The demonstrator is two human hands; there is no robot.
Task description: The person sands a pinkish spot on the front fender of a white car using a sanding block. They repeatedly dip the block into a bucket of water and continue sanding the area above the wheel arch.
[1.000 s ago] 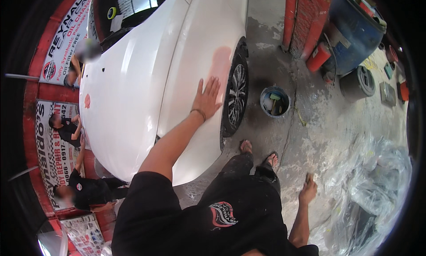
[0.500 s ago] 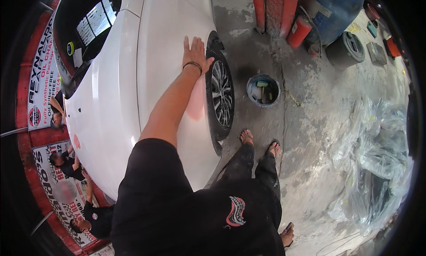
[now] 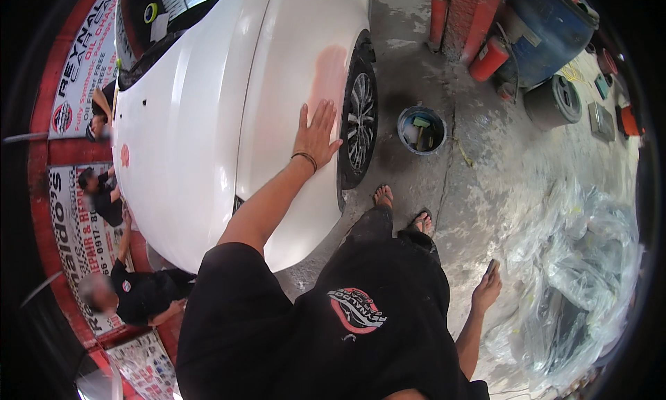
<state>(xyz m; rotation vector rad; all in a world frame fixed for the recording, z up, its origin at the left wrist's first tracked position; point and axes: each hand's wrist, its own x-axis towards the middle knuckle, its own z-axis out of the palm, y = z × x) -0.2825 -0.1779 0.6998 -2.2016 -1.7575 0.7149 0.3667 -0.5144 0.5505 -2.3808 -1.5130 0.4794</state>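
My left hand [image 3: 319, 133] lies flat on the white car's [image 3: 187, 143] fender, fingers spread and holding nothing. Just beyond its fingertips, a pinkish patch [image 3: 330, 71] marks the paint beside the wheel arch. The front wheel [image 3: 359, 116] is right of this hand. Low on the right, my right hand [image 3: 490, 290] is closed around a small dark flat block [image 3: 492, 265], away from the car; its exact kind is too small to tell.
A bucket [image 3: 422, 149] with water and tools stands beside the wheel. Farther back are a red cylinder [image 3: 490, 59], a blue drum [image 3: 548, 25] and a grey bin [image 3: 555, 103]. Crumpled clear plastic sheeting [image 3: 590, 261] covers floor at right. Co-workers [image 3: 139, 292] stand along the car's left side.
My left hand has slid nearer along the fender, uncovering more of the pinkish patch. My right hand has come up and outward from beside my body with the dark block. The whole view has shifted.
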